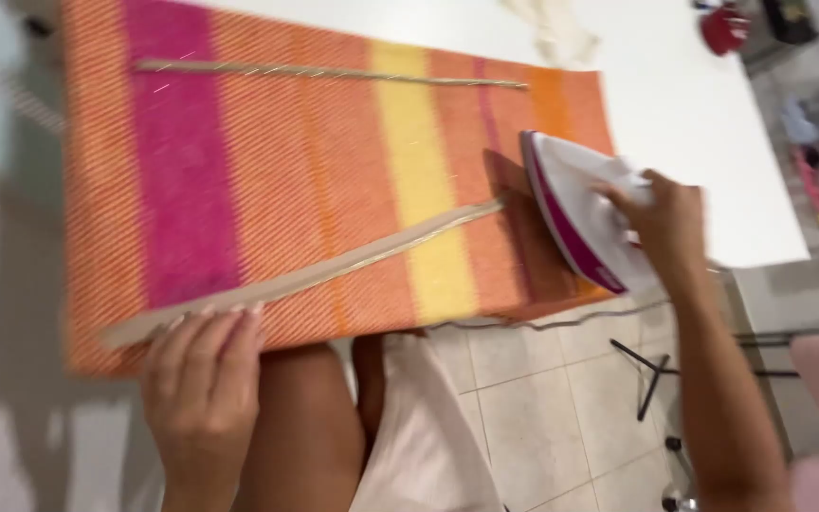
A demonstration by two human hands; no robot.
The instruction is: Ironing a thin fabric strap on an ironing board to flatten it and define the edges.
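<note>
Right hand [661,213] gripping iron [580,204], left hand [203,365] seemingly pinning strip [334,270]

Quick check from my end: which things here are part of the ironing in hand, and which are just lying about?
In use:
- iron, gripped by right hand
- near beige strip, pinned at its end by left hand
- striped cloth underneath

Lying about:
- second beige strip at the far edge
- pale fabric scrap
- red object
- white table

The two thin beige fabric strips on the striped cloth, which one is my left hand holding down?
The left hand presses the nearer, slanting beige fabric strip, which runs toward the white and magenta clothes iron. The other beige strip lies untouched along the striped cloth's far edge.
</note>
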